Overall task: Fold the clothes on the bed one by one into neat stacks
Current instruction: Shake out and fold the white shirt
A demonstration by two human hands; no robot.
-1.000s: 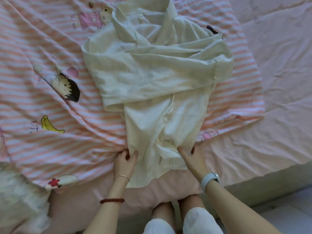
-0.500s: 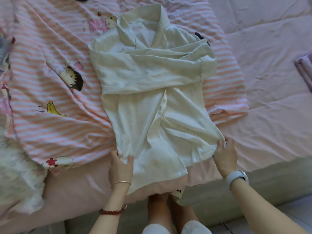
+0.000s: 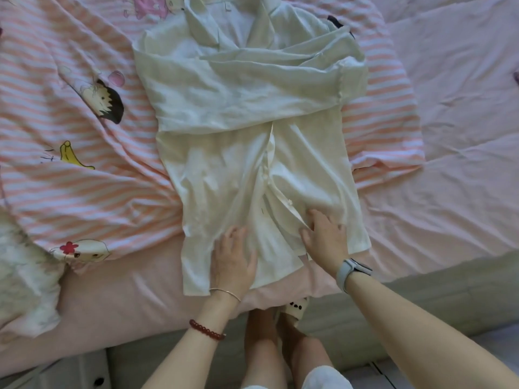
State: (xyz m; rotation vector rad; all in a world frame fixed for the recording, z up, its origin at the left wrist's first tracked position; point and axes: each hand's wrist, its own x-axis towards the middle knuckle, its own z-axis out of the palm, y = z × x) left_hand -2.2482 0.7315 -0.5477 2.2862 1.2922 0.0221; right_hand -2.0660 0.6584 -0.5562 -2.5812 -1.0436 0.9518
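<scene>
With your left hand [image 3: 233, 262] and right hand [image 3: 325, 237] pressing flat, fingers spread, gripping nothing, the soft, light shirt [image 3: 250, 141] mid-bed [image 3: 449, 192] should fold easily from its six-o'clock hem corners.

White collared shirt [image 3: 247, 108] laid face-up on the bed [image 3: 449, 192].
Collar toward the far side, hem at the near edge; both sleeves fold across the chest, the button placket runs down the middle, and the lower panels lie creased and slightly parted.
</scene>
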